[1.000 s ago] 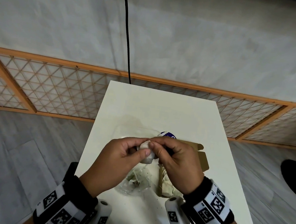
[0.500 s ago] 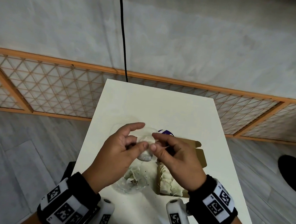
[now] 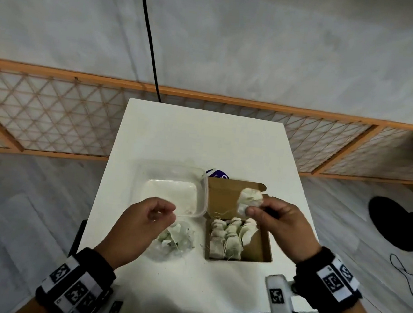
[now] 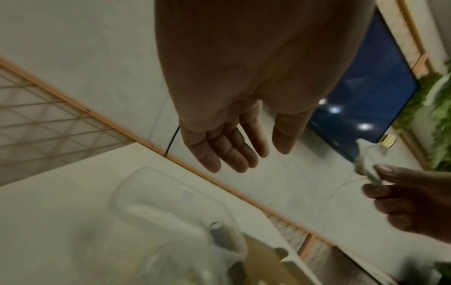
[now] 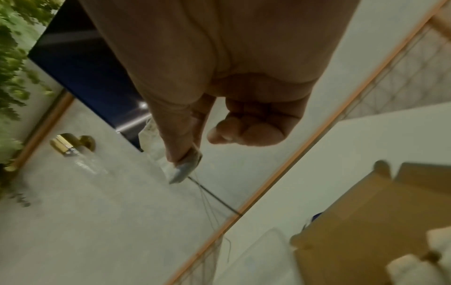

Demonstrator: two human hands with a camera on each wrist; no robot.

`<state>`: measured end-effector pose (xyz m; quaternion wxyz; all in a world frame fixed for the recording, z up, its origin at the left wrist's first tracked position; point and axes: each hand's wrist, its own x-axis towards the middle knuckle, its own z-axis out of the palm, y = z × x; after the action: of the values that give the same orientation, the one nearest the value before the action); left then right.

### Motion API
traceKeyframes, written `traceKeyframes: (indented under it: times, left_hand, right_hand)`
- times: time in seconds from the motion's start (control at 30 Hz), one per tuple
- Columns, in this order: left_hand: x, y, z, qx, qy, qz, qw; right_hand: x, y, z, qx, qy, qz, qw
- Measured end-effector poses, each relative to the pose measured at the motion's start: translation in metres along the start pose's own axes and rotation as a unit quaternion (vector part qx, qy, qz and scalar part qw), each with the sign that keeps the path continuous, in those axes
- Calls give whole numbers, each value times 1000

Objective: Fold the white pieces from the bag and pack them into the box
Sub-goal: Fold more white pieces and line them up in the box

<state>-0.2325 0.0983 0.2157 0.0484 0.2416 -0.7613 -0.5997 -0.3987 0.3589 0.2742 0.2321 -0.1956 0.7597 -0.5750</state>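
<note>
While our right hand (image 3: 279, 224) is pinching a soft, light folded white piece (image 3: 250, 201) above the box (image 3: 264, 250), our left hand (image 3: 141, 223) is hovering relaxed over the bag (image 3: 174, 244); edges seem safest to grip.

wall (image 3: 261, 43) pale grey | lattice screen (image 3: 53, 116) orange-framed | floor (image 3: 19, 201) grey planks | table (image 3: 202, 135) white

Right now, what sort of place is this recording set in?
Probably an indoor room set up for recording, not a kitchen or workshop: a small white table on grey plank flooring, a low wooden lattice screen before a plain wall, and a black cable hanging down.
</note>
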Motion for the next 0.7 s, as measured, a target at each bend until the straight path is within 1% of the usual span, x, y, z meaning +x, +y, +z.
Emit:
traceKeyframes:
  times: [0.1, 0.2, 0.3, 0.33, 0.43, 0.5, 0.6, 0.7]
  left_hand:
    - [1, -37, -5, 92, 6, -26, 995]
    - [2, -59, -5, 122, 18, -46, 991]
    - [4, -75, -2, 128, -17, -85, 988]
    - [5, -81, -2, 129, -29, -91, 987]
    - [6, -93, 0, 138, -59, -102, 983]
    - [6, -96, 2, 143, -66, -101, 982]
    - [6, -98, 2, 148, -68, -89, 983]
    - [7, -98, 2, 147, -76, -84, 983]
  right_hand:
    - [-6, 18, -33, -58, 37, 35, 997]
    - [-7, 47, -51, -107, 43, 92, 989]
    - [-2, 91, -52, -123, 31, 153, 980]
    - [1, 110, -51, -144, 21, 172, 974]
    - [12, 160, -45, -246, -29, 245, 937]
    - [17, 183, -39, -290, -60, 281, 913]
    - [24, 199, -25, -322, -77, 304, 893]
    - [30, 207, -17, -388, -79, 303, 867]
